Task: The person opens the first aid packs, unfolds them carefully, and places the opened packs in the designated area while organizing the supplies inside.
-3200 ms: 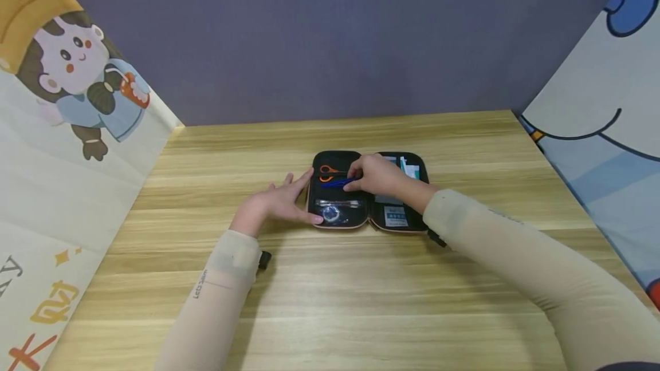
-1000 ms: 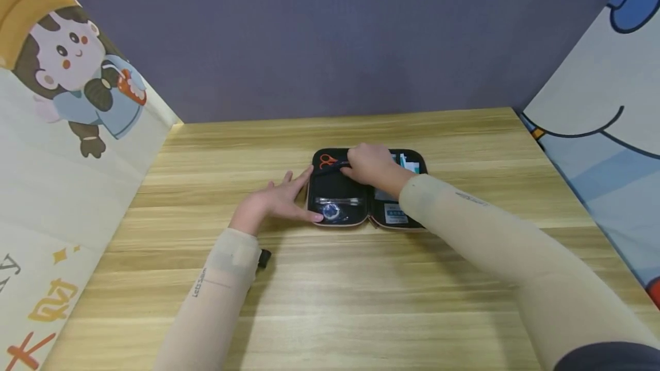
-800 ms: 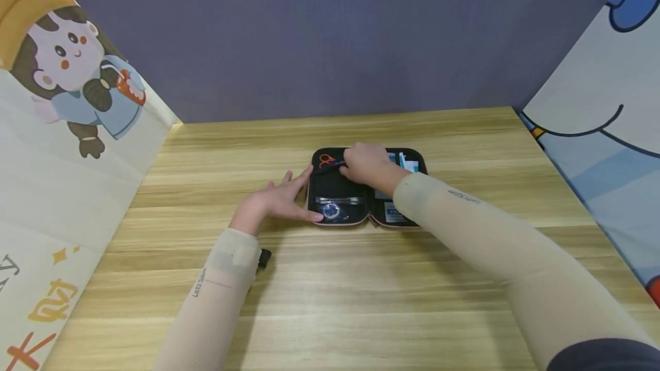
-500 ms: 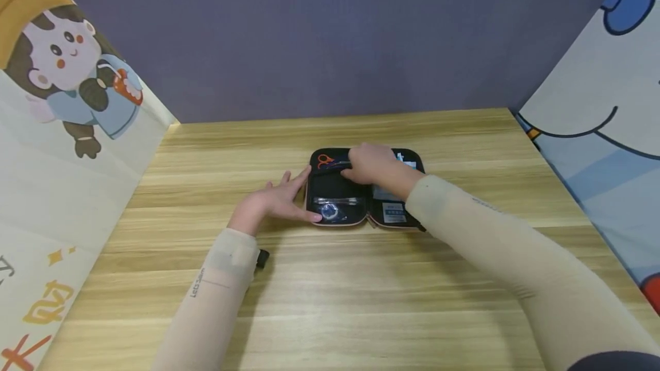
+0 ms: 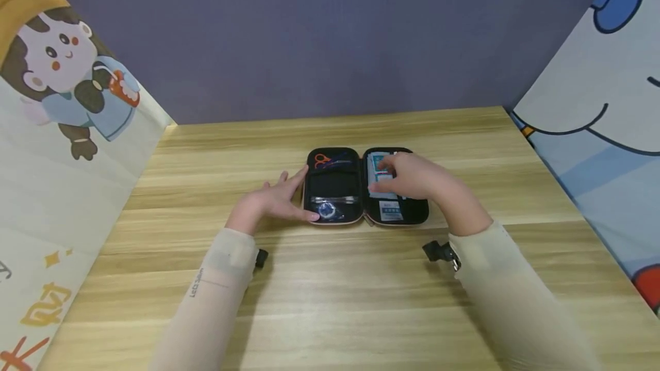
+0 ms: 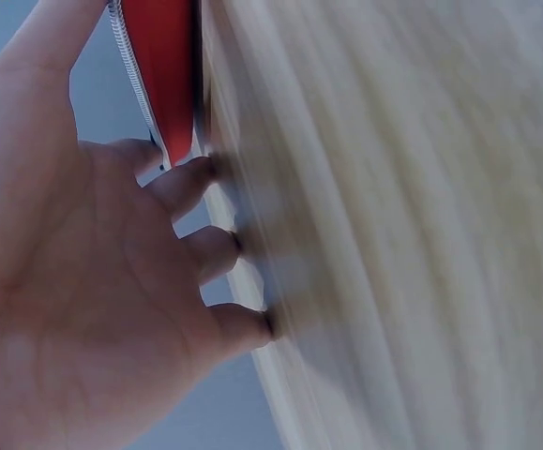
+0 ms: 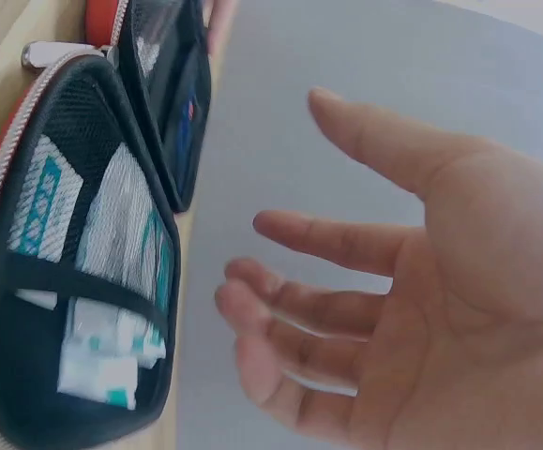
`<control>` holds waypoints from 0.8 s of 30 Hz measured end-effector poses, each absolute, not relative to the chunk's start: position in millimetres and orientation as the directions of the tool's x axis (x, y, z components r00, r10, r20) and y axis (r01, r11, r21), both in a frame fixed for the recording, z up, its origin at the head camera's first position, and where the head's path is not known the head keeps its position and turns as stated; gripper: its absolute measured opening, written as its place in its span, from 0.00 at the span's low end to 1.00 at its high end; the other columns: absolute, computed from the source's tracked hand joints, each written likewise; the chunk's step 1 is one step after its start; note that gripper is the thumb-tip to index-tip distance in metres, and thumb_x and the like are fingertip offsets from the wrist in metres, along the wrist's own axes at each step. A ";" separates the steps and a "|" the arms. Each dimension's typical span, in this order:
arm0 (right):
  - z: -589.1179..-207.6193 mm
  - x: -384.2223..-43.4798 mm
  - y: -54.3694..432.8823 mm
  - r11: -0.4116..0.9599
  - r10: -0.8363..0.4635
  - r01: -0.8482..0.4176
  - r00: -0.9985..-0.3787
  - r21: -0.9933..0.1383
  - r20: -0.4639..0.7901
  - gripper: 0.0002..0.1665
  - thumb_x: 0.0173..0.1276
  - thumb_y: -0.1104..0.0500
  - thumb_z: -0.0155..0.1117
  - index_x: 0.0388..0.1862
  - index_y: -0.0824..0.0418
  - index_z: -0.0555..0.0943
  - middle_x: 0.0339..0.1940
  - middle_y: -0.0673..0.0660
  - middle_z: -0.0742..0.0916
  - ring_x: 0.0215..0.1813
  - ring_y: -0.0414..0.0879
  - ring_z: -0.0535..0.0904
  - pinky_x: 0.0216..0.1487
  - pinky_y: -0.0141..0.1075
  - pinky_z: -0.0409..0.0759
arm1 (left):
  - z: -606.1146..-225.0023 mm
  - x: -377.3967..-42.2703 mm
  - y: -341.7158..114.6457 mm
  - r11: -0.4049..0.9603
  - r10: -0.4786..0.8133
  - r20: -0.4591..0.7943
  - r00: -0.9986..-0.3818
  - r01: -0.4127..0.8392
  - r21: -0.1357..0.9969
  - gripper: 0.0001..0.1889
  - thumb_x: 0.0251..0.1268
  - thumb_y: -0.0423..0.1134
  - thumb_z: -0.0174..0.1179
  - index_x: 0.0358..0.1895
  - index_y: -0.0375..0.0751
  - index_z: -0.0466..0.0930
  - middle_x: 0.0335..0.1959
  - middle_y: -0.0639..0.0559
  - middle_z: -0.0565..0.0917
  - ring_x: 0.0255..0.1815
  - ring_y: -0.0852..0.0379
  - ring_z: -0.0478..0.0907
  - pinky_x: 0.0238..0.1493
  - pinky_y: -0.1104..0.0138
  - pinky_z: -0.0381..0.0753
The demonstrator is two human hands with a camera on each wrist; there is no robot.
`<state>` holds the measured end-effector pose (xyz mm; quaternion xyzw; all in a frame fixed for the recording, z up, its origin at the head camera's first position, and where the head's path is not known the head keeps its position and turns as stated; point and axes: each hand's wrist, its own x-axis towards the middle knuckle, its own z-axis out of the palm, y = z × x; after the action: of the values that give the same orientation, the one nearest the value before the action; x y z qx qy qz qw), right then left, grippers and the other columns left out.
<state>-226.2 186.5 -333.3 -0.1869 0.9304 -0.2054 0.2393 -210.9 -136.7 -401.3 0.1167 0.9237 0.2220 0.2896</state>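
A black zip case lies unfolded on the table; its outer shell looks red in the left wrist view. My left hand is spread at the case's left edge, thumb and forefinger touching the rim. Above the right half hovers my right hand, fingers loosely bent and holding nothing, apart from the case in the right wrist view. Orange-handled scissors and a slim blue thing, maybe tweezers, sit at the top of the left half. White-and-teal packets lie under a strap in the right half.
At the left half's lower part are a clear-wrapped bundle and thin sticks, perhaps cotton swabs. A printed white packet is at the lower right. The wooden table meets a grey-blue wall behind.
The blue thing, in my right hand's fingers earlier, now lies beside the scissors. My right hand has let go and moved right over the other half. My left hand stays put.
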 end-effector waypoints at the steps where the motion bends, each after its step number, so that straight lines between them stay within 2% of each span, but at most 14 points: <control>1: -334.6 -222.1 192.2 0.846 -0.435 -0.236 -0.824 -0.478 -0.363 0.45 0.77 0.38 0.65 0.81 0.63 0.69 0.80 0.69 0.73 0.78 0.67 0.72 0.74 0.65 0.75 | -401.1 -210.8 -136.5 0.874 0.346 -0.484 -0.804 0.088 0.478 0.70 0.57 0.72 0.71 0.88 0.61 0.24 0.91 0.45 0.36 0.91 0.40 0.25 0.86 0.33 0.26; 4: -341.4 -210.4 207.9 0.862 -0.376 -0.179 -0.853 -0.473 -0.362 0.55 0.74 0.37 0.69 0.86 0.64 0.59 0.86 0.75 0.58 0.83 0.74 0.59 0.78 0.70 0.68 | -400.1 -210.3 -135.6 0.870 0.346 -0.482 -0.805 0.084 0.485 0.70 0.58 0.71 0.72 0.88 0.61 0.24 0.91 0.46 0.37 0.91 0.40 0.25 0.86 0.33 0.26; 6: -349.0 -203.2 216.8 0.876 -0.327 -0.130 -0.868 -0.465 -0.374 0.63 0.71 0.35 0.71 0.89 0.63 0.51 0.87 0.77 0.52 0.84 0.77 0.55 0.78 0.73 0.65 | -399.5 -209.7 -135.2 0.867 0.346 -0.476 -0.808 0.082 0.491 0.70 0.58 0.70 0.72 0.88 0.60 0.25 0.91 0.46 0.38 0.91 0.41 0.25 0.86 0.33 0.27; 11: -372.0 -186.8 234.8 0.847 -0.309 -0.062 -0.865 -0.528 -0.395 0.78 0.63 0.33 0.78 0.90 0.64 0.37 0.87 0.79 0.49 0.85 0.79 0.51 0.80 0.74 0.60 | -398.7 -208.2 -134.7 0.869 0.332 -0.487 -0.808 0.060 0.492 0.70 0.58 0.71 0.72 0.88 0.61 0.24 0.91 0.46 0.36 0.91 0.40 0.24 0.86 0.32 0.28; 14: -383.7 -181.6 243.7 0.797 -0.352 -0.082 -0.868 -0.598 -0.351 0.81 0.61 0.37 0.81 0.89 0.66 0.36 0.87 0.78 0.50 0.85 0.79 0.51 0.81 0.73 0.58 | -399.5 -208.1 -134.2 0.872 0.324 -0.494 -0.807 0.052 0.487 0.70 0.59 0.72 0.71 0.88 0.62 0.23 0.91 0.46 0.34 0.91 0.40 0.24 0.86 0.32 0.28; 16: -390.0 -180.0 248.0 0.780 -0.373 -0.106 -0.870 -0.616 -0.322 0.79 0.62 0.39 0.81 0.89 0.67 0.37 0.87 0.77 0.53 0.85 0.78 0.53 0.82 0.72 0.59 | -400.1 -208.2 -133.7 0.872 0.328 -0.491 -0.807 0.058 0.486 0.70 0.59 0.72 0.70 0.88 0.61 0.23 0.91 0.46 0.34 0.91 0.40 0.24 0.86 0.32 0.28; 21: -399.1 -177.5 252.3 0.861 -0.323 -0.110 -0.872 -0.496 -0.368 0.74 0.69 0.31 0.70 0.87 0.73 0.39 0.85 0.79 0.56 0.84 0.78 0.55 0.82 0.70 0.59 | -400.8 -208.1 -133.3 0.872 0.337 -0.487 -0.806 0.072 0.484 0.70 0.59 0.72 0.71 0.88 0.59 0.24 0.91 0.44 0.35 0.91 0.39 0.25 0.87 0.33 0.29; 24: -400.5 -177.0 250.0 0.897 -0.285 -0.102 -0.878 -0.431 -0.385 0.74 0.69 0.27 0.67 0.86 0.75 0.42 0.84 0.80 0.59 0.84 0.77 0.57 0.82 0.69 0.61 | -400.2 -207.6 -134.3 0.874 0.329 -0.493 -0.806 0.063 0.481 0.70 0.59 0.71 0.71 0.88 0.59 0.24 0.91 0.42 0.35 0.91 0.39 0.27 0.88 0.34 0.30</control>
<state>-177.0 250.0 -400.5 -0.1022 0.9475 -0.2031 0.2250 -207.6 -134.3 -400.2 0.1062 0.9227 0.2270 0.2931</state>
